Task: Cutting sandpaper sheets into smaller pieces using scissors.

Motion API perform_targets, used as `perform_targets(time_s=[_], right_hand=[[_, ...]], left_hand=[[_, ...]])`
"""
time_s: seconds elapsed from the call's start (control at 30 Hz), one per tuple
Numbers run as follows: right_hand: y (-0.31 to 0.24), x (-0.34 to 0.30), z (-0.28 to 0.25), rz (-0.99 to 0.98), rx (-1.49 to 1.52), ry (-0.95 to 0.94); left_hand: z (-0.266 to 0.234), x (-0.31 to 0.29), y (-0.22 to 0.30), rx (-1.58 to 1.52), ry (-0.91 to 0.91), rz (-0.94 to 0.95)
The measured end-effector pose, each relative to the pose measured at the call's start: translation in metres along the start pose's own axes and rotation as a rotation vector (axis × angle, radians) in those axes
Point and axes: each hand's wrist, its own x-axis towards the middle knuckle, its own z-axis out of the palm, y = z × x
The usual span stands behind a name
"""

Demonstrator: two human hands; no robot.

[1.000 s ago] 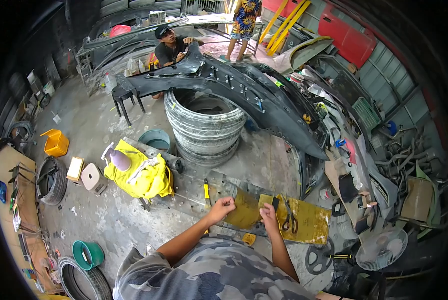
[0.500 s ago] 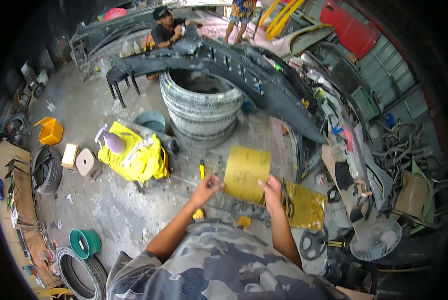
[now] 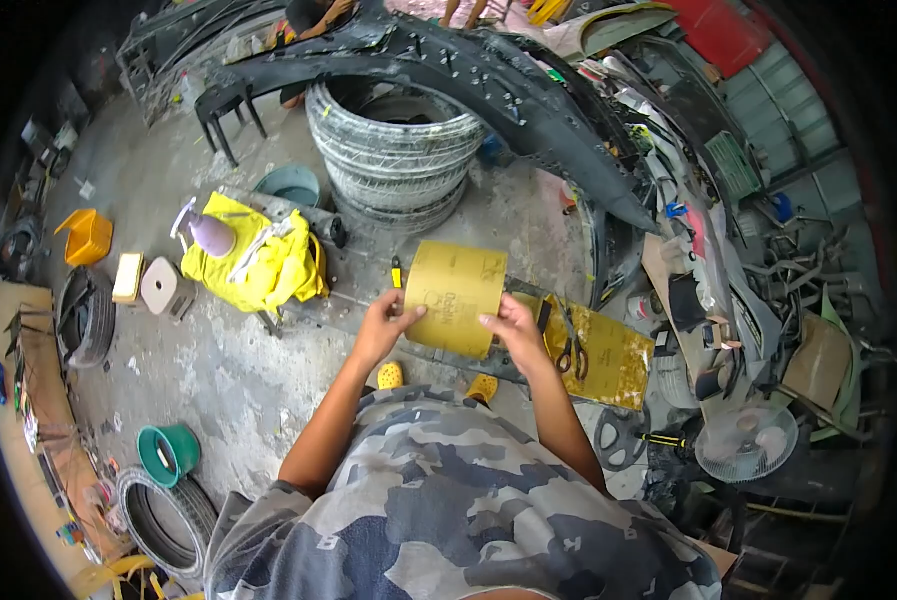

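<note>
A curved yellow sheet of sandpaper (image 3: 456, 292), its printed back facing up, is held in front of my body. My left hand (image 3: 381, 325) grips its lower left edge, thumb on top and fingers hidden beneath. At the lower right edge my right hand (image 3: 515, 330) pinches it the same way. Right of my right hand, a pair of scissors (image 3: 573, 355) with dark handles lies on another yellow sheet (image 3: 617, 372), whose surface is patchy. Just beyond my left hand is a small yellow and black tool (image 3: 397, 272).
Yellow cloth (image 3: 254, 265) and a lilac spray bottle (image 3: 212, 235) lie to the left. Stacked tyres (image 3: 394, 150) stand ahead beneath a long black bumper (image 3: 529, 120). A fan (image 3: 747, 440) sits at right, a green bucket (image 3: 169, 455) at left. Another person (image 3: 309, 18) crouches at the far side.
My left hand has closed on the sheet's left edge; before, it was just apart from it. The view has tilted down, bringing my yellow clogs more into sight.
</note>
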Motion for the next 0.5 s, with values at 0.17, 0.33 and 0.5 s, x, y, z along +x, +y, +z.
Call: perform_targets(time_s=[0.17,0.33,0.5], right_hand=[[0.011,-0.007,-0.006,0.256,0.097,-0.007],[0.028,-0.010,-0.010,0.351,0.337,-0.033],[0.037,-0.011,-0.004,0.139,0.284,0.110]], left_hand=[[0.006,-0.011,0.019,-0.379,-0.119,-0.340],[0.010,-0.004,0.016,-0.280,-0.246,-0.347],[-0.003,-0.002,-0.001,-0.385,-0.204,-0.465]])
